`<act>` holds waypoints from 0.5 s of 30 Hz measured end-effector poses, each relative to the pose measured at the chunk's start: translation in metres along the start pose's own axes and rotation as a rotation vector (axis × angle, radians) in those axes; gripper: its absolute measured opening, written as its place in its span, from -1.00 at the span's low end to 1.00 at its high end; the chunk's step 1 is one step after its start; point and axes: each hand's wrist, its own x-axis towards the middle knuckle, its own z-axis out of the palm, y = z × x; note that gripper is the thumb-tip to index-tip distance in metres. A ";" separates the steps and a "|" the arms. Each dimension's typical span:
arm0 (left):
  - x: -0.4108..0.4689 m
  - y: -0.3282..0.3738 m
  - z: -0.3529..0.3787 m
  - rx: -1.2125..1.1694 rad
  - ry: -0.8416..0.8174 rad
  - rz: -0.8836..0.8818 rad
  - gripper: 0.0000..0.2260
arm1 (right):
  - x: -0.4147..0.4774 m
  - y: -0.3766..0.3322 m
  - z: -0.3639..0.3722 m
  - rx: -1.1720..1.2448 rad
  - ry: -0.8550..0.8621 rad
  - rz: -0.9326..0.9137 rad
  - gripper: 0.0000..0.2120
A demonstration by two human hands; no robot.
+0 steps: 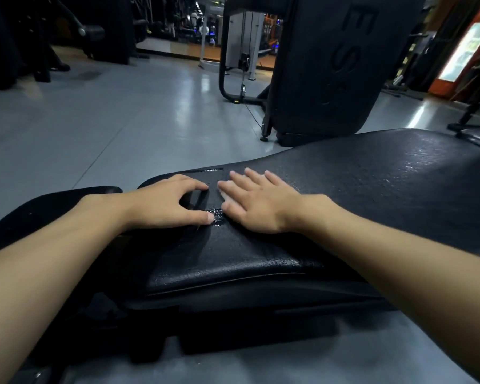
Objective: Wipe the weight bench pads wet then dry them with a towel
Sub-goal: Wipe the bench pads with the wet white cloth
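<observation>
The person leans over the long black bench pad point(358, 189), and both hands are on it near its narrow end. The right hand point(257, 202) lies flat with its fingers straight and spread a little, pressing down. A small pale bit point(222, 189) peeks out under its fingertips. It may be a cloth, but it is too small to tell. The left hand point(169, 202) is arched like a claw, with its thumb and a fingertip on the pad, and it cannot be told if it holds anything. Between the two thumbs sits a little puddle point(216, 216), and the far part of the pad shines with drops. A wet pad is likely slippery, so a pressing hand could skid off the edge. If the puddle gets pushed sideways, water could run into the gap beside the second pad point(53, 214). It could also drip to the grey floor point(122, 128), where someone could slip. No big towel is in sight, so the far wet part may get missed and dry in streaks.
</observation>
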 end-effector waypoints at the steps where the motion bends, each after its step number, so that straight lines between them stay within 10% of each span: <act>1: -0.001 0.001 -0.001 -0.004 -0.001 -0.003 0.08 | -0.012 -0.003 0.001 -0.006 -0.001 -0.022 -0.43; 15: -0.014 0.002 -0.008 -0.057 0.036 0.018 -0.28 | -0.083 -0.014 0.006 -0.016 -0.012 -0.163 -0.40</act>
